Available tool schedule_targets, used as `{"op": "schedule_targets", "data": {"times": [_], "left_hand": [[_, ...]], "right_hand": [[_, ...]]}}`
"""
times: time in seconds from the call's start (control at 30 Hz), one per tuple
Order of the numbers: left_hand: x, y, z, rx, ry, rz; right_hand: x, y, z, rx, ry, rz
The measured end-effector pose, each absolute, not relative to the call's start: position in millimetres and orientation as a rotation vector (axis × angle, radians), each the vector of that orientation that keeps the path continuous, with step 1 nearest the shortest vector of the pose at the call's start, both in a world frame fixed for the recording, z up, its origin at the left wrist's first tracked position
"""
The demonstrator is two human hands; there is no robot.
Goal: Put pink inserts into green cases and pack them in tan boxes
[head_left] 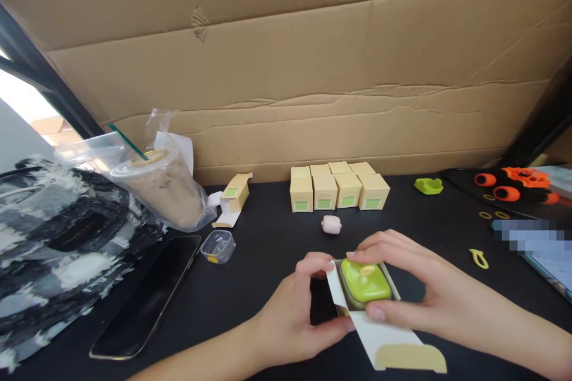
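My left hand (pixel 292 312) is closed around the side of a small cardboard box (pixel 386 336), whose white-lined flaps hang open toward me. At the box's mouth sits a small clear container with a glossy green lid (pixel 373 289); a yellow loop stands on the lid. My right hand (pixel 415 277) grips that container by its edges, thumb on the near side and fingers on the far side. Its lower part is hidden inside the box. Just beyond my hands lies a small pale pink barrel-shaped piece (pixel 331 225).
Several closed boxes (pixel 325 191) stand behind. An opened box (pixel 235 193) and clear cup (pixel 218 246) lie left, near a phone (pixel 147 297), bagged drink (pixel 165 190) and plaid fabric (pixel 67 256). At right are a green piece (pixel 428 186), yellow loop (pixel 479 258) and orange-black object (pixel 507 184).
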State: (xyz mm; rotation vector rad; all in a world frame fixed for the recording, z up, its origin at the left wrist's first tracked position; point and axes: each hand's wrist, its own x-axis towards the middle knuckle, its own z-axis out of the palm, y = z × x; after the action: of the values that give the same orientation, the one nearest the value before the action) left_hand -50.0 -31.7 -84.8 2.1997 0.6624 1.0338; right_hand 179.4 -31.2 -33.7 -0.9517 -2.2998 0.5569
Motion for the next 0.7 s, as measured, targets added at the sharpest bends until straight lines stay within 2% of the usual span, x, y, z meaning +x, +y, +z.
{"op": "schedule_targets", "data": {"times": [0.47,0.57,0.7], "left_hand": [[-51,-33,-83,2.211,0.626,1.035],[-52,-34,-88,2.195,0.691,1.039],[-53,-33,-88,2.153,0.776,0.986]], "right_hand": [[177,-31,-37,-0.903,-2.357,0.556],[179,-30,-42,-0.933,-2.240,0.590],[176,-30,-47,-0.942,-2.036,0.468]]}}
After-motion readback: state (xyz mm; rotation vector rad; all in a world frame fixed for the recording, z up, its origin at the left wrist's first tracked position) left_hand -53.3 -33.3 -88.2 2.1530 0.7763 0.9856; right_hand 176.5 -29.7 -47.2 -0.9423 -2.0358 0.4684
